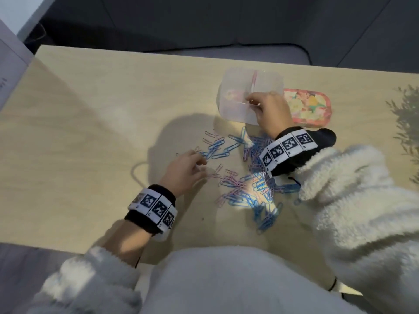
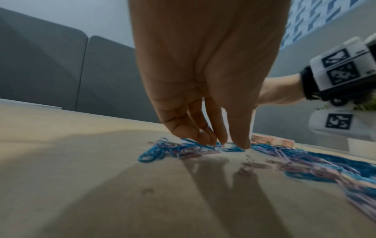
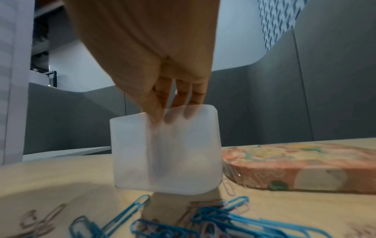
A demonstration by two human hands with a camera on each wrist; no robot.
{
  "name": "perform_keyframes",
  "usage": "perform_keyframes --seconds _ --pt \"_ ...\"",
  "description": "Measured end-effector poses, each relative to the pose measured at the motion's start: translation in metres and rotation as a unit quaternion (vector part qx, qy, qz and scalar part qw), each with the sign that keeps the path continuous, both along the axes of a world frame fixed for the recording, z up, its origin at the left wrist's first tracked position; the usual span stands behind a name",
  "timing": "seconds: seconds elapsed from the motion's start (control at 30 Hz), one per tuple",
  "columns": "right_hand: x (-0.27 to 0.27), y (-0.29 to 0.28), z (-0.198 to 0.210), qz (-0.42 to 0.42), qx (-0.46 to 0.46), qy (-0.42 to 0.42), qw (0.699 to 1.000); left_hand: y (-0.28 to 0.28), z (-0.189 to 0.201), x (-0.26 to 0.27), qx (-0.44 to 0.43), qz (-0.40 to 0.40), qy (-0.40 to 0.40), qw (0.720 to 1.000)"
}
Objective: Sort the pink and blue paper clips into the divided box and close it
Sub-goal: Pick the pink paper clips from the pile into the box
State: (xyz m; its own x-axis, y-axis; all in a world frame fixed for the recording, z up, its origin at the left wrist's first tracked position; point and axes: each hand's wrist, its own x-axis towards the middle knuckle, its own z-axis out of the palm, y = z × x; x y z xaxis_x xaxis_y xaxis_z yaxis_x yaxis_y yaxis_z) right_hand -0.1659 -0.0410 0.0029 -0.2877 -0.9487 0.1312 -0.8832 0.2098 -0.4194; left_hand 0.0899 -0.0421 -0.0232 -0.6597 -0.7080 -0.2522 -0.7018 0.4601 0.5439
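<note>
A translucent divided box (image 1: 235,113) stands at the back of the wooden table (image 1: 90,132); a few pink clips lie in its left compartment. My right hand (image 1: 251,101) is at its near wall by the divider. In the right wrist view the thumb lies outside the box (image 3: 167,161) and the fingers (image 3: 188,112) show through the wall, pinching it. Mixed pink and blue paper clips (image 1: 249,191) lie scattered in front of the box. My left hand (image 1: 200,165) reaches down with fairly straight fingers, its fingertips (image 2: 213,141) touching blue clips (image 2: 154,153).
The box's pink patterned lid (image 1: 313,107) lies flat just right of the box, also in the right wrist view (image 3: 305,169). White paper (image 1: 9,71) overhangs the table's left corner. A grey sofa (image 1: 204,23) runs behind the far edge.
</note>
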Motion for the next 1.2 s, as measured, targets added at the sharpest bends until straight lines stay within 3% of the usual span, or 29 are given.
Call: perform_keyframes --seconds 0.2,0.37,0.43,0.5,0.57,0.63,0.9,1.03,1.2 --pt "0.007 0.018 0.000 0.025 -0.006 -0.034 0.999 0.016 -0.009 0.002 -0.066 0.040 -0.023 0.997" --pt "0.033 0.048 0.014 0.035 -0.057 0.075 0.995 0.025 -0.013 -0.005 -0.047 -0.007 -0.021 0.999" --pt "0.055 0.068 0.008 0.088 -0.066 0.078 0.991 0.027 -0.015 -0.009 -0.058 0.003 -0.019 0.998" --pt "0.073 0.084 -0.008 0.120 0.076 0.036 0.989 0.027 -0.015 -0.014 -0.073 0.016 -0.020 0.997" --pt "0.080 0.091 -0.024 0.096 0.211 -0.033 0.972 0.026 -0.016 -0.019 -0.071 0.015 -0.022 0.997" --pt "0.084 0.091 -0.031 0.086 0.233 -0.072 0.966 0.027 -0.016 -0.022 -0.063 0.009 -0.030 0.998" --pt "0.085 0.093 -0.037 0.067 0.210 -0.157 0.963 0.029 -0.020 -0.026 -0.052 -0.013 -0.028 0.998" --pt "0.069 0.078 -0.005 0.040 0.137 -0.239 0.961 0.026 -0.020 -0.022 -0.043 -0.017 0.000 0.999" --pt "0.037 0.017 0.048 -0.033 0.016 -0.253 0.967 0.023 -0.020 -0.005 -0.024 -0.009 0.018 0.999"
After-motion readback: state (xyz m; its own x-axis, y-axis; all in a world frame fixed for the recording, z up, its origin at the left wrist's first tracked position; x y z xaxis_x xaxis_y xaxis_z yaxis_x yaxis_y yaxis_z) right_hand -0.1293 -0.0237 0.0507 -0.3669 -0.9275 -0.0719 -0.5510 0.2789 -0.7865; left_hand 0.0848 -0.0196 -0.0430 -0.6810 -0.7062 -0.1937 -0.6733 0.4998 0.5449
